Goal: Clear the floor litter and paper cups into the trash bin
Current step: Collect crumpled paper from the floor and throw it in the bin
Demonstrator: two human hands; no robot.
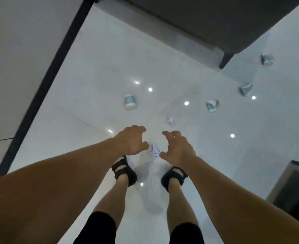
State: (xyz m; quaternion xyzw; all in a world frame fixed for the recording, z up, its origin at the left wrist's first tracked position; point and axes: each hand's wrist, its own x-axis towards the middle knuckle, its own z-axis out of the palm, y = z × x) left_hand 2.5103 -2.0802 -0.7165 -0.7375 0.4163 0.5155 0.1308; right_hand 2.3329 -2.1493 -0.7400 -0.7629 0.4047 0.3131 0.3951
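A crumpled pale purple paper wad (154, 150) lies on the white tile floor just ahead of my feet. My left hand (133, 140) and my right hand (177, 148) hang above it, one on each side, fingers loosely curled and holding nothing. A second paper wad (171, 121) lies a little farther off. Several light blue paper cups are scattered on the floor: one on its side (130, 102) at centre left, a crushed one (212, 105), another (246, 89) and a far one (267, 59) to the right.
A grey sofa (206, 20) on dark legs (225, 59) stands at the back. A wall with a dark baseboard (45, 81) runs along the left. A dark bin-like box (294, 185) sits at the right edge. My sandalled feet (123, 170) stand on the glossy floor.
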